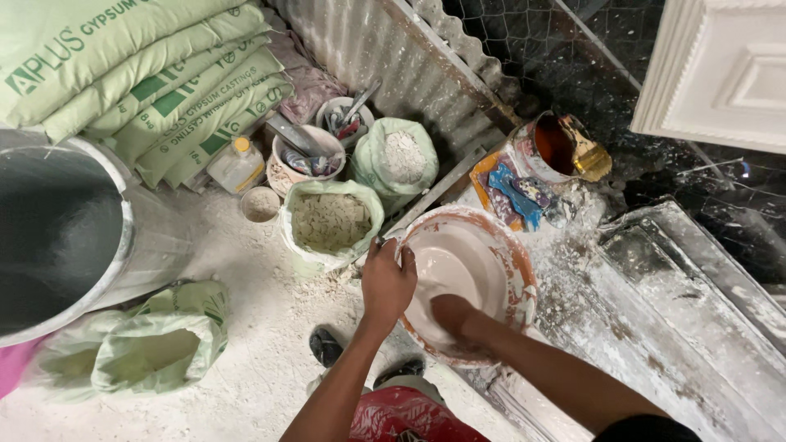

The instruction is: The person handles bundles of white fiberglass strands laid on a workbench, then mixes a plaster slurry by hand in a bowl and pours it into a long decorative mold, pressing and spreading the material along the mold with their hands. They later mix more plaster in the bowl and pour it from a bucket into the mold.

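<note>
A bowl of pale wet mix is gripped at its rim by one hand while the other is sunk in it.

At the far left a large grey drum [57, 237] is seen, with stacked green sacks [147, 74] behind it and a slumped open sack [155, 344] lying on the dusty floor [246, 368]. Further right, an open bag of chunky greenish powder [332, 223] is set just beside the bowl [512, 270]. The left hand [386, 282] is clamped over the bowl's near-left rim, fingers curled around the edge. The right hand [452, 315] is buried in the creamy mix; whether its fingers are spread or closed cannot be told. The bowl is placed on the floor, before the person's feet. Behind it to the right, a can of orange liquid [553, 147] with a brush is seen, and a white-crusted slab [671, 303].
</note>
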